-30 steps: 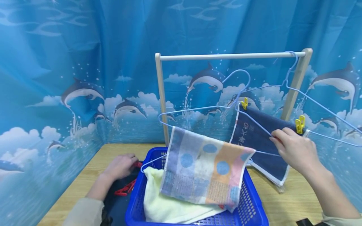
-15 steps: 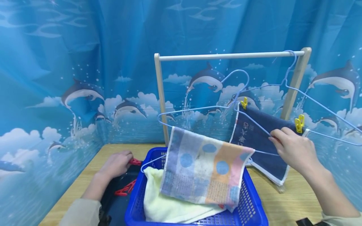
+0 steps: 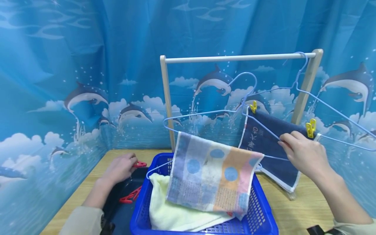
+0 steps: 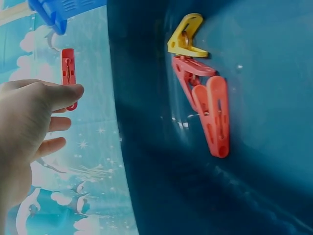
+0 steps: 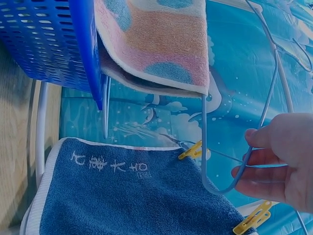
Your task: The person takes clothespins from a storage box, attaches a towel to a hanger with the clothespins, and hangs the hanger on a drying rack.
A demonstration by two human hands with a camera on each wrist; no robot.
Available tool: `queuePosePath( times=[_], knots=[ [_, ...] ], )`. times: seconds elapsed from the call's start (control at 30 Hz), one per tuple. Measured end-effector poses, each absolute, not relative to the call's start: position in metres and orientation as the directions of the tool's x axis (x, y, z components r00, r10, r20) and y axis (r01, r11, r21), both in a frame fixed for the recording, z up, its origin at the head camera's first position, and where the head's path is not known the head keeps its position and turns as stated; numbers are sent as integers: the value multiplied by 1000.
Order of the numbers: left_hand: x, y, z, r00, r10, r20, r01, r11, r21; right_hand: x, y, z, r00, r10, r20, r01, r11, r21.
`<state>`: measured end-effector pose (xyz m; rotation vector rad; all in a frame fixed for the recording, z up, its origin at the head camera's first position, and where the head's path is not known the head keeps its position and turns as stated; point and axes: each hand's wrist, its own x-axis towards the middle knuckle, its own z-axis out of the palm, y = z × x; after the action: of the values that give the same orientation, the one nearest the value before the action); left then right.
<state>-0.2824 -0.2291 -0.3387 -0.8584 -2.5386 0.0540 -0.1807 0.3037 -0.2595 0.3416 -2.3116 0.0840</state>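
Between thumb and fingers, my left hand point(image 3: 121, 168) pinches a red clothespin point(image 4: 68, 73), above the far end of a dark bin point(image 3: 121, 215). My right hand point(image 3: 305, 151) grips the right end of a light blue wire hanger point(image 3: 202, 113). Over that hanger's lower bar drapes a patterned towel point(image 3: 215, 173) with blue dots, hanging above a blue basket point(image 3: 265, 209). Behind my right hand hangs a navy towel point(image 3: 264, 130), fixed with yellow clothespins point(image 3: 310, 128) to a second hanger point(image 3: 332, 104). The left wrist view shows red clothespins point(image 4: 215, 117) and a yellow clothespin point(image 4: 187, 36) lying in the bin.
A drying rack with a white rail point(image 3: 235, 59) stands at the back of the wooden table point(image 3: 311, 205). A pale yellow cloth point(image 3: 173, 212) lies in the basket. A blue curtain point(image 3: 132, 81) with dolphins closes off the back and sides.
My left hand has risen from the bin with the red clothespin and moved slightly left and back. My right hand and the hanger have shifted slightly left.
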Motion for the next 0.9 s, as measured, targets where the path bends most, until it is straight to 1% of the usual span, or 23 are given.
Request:
queuePosePath(
  times=[0.27,0.37,0.57,0.9],
  knots=[
    [-280,-227,-324,-683,543,489,534,828,-174,-181,303,-260,-654,-231,721,-281,958,52],
    [-279,-226,-318,-659,548,515,531,824,-198,-181,303,-261,-640,-243,729,-292,954,62],
    [-277,-222,-308,-596,587,548,566,791,-232,-183,303,-262,-619,-257,742,-306,949,73],
    [-266,-209,-287,-542,618,570,619,752,-226,-187,299,-254,-588,-264,765,-308,947,90]
  ],
)
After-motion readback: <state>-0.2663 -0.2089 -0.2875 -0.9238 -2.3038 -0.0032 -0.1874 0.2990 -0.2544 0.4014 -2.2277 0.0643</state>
